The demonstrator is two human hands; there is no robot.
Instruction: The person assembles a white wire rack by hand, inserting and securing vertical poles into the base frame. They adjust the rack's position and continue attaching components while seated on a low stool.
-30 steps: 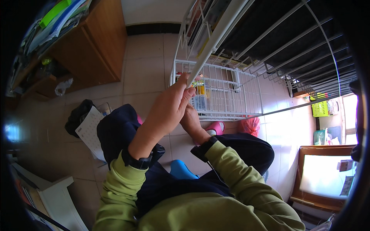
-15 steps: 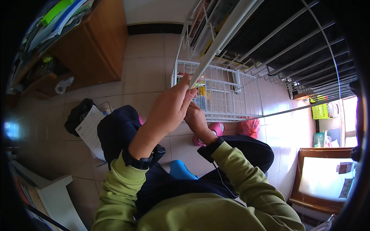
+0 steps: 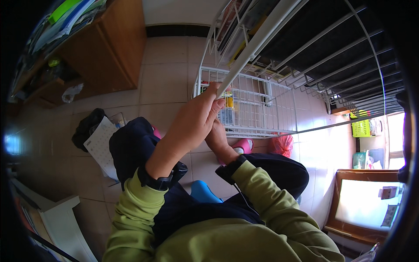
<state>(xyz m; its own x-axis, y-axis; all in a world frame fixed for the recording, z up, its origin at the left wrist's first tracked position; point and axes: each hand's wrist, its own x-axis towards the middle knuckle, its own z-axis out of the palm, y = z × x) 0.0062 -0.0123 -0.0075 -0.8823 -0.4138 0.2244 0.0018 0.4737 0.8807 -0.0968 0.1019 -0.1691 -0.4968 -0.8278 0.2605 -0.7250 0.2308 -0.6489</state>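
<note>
Tiled floor (image 3: 166, 83) in beige fills the background, seen from above past the person's knees in dark trousers. Left hand (image 3: 194, 120) is raised, fingers closed around the lower end of a white rail (image 3: 257, 46) that runs diagonally up toward the top edge; grip clamped on the rail, thumb side toward the camera. Right hand (image 3: 217, 139) sits just below and behind the left hand, mostly hidden by it, reaching toward the white wire basket (image 3: 262, 109); cannot tell whether its grip is closed or apart. Wire basket stands on the floor right of the left hand, with small yellow and coloured packs inside, too small to identify. Dark wire shelves (image 3: 345, 56) spread above and right of the basket. Black watch (image 3: 163, 179) on the left wrist, olive-green sleeves on both arms. Wooden cabinet (image 3: 109, 48) well left of the basket. Black bag (image 3: 87, 126) and a printed white sheet (image 3: 102, 146) lie on the floor left of the left knee. Pink slipper (image 3: 244, 145) and red plastic bag (image 3: 283, 144) just below the basket.
</note>
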